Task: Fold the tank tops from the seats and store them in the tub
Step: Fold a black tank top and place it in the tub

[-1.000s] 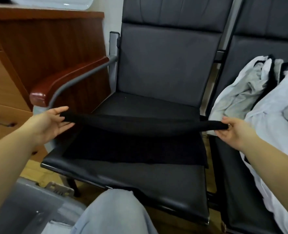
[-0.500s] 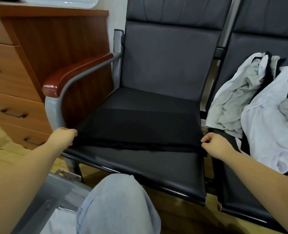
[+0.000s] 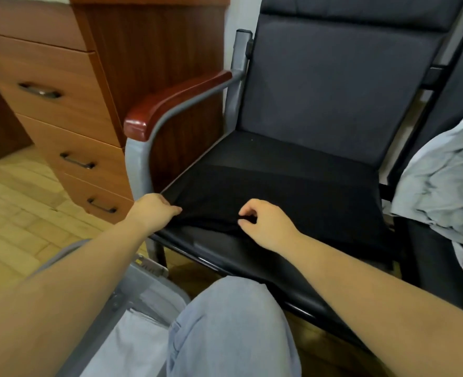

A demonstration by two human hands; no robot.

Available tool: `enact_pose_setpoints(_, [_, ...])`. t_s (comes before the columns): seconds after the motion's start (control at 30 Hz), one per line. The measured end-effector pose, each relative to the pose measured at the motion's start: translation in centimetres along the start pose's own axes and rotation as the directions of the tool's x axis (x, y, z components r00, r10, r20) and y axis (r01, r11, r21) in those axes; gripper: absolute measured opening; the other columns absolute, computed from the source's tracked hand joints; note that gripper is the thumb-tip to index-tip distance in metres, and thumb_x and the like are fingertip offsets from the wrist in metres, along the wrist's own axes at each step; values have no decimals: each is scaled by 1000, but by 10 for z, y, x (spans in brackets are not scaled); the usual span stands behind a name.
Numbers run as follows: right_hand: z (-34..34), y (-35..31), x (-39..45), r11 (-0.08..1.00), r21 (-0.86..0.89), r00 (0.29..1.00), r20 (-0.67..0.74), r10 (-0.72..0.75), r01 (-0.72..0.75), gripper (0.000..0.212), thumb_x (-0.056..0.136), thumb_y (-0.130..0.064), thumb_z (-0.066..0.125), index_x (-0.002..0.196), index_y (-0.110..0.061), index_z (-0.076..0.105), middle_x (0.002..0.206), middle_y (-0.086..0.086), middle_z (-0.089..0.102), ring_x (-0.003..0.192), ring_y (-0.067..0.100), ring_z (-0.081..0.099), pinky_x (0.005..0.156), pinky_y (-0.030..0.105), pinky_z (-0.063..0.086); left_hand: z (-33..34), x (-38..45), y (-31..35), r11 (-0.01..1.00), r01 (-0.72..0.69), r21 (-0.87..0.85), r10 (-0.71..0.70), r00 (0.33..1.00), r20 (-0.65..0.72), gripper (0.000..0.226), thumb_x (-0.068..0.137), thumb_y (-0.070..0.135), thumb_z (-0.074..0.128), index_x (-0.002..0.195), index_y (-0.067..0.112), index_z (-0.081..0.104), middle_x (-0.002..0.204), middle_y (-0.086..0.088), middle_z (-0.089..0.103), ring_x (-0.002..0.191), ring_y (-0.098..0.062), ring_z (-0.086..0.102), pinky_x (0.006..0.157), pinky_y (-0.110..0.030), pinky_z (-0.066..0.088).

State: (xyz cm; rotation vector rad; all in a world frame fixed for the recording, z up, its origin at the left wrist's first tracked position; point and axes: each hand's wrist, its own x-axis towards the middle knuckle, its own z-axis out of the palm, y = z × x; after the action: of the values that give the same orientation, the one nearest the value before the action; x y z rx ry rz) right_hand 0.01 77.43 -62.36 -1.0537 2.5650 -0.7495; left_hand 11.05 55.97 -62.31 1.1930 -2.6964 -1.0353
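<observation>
A black tank top [image 3: 293, 197] lies folded flat on the dark seat [image 3: 252, 251] of the left chair. My left hand [image 3: 154, 210] grips its near left corner, fingers curled on the cloth. At the middle of the top's near edge, my right hand [image 3: 265, 221] pinches the fabric between thumb and fingers. A heap of white and grey tank tops [image 3: 442, 191] covers the seat on the right. Part of the grey tub [image 3: 149, 292] shows low on the floor, behind my left forearm and my knee.
A wooden drawer unit [image 3: 70, 126] stands left of the chair. The chair's red-brown armrest [image 3: 170, 102] on a grey metal frame rises beside my left hand. My knee in light jeans [image 3: 225, 330] is at the bottom centre. Wood floor lies to the left.
The raised fold of the black top has been laid down flat on the seat. My right hand has slid from the right edge to the middle of the near edge. The view has swung left.
</observation>
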Motion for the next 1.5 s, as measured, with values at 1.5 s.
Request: enact_pose_setpoints(1.5, [-57, -3, -69, 597, 778, 937, -327, 122, 194, 13, 90, -23, 65, 80, -18, 57, 66, -8, 63, 60, 8, 65, 52, 17, 52, 37, -6, 163, 323, 171, -931, -71, 985, 156, 7, 88, 19, 69, 91, 14, 65, 58, 7, 62, 49, -3, 60, 42, -12, 45])
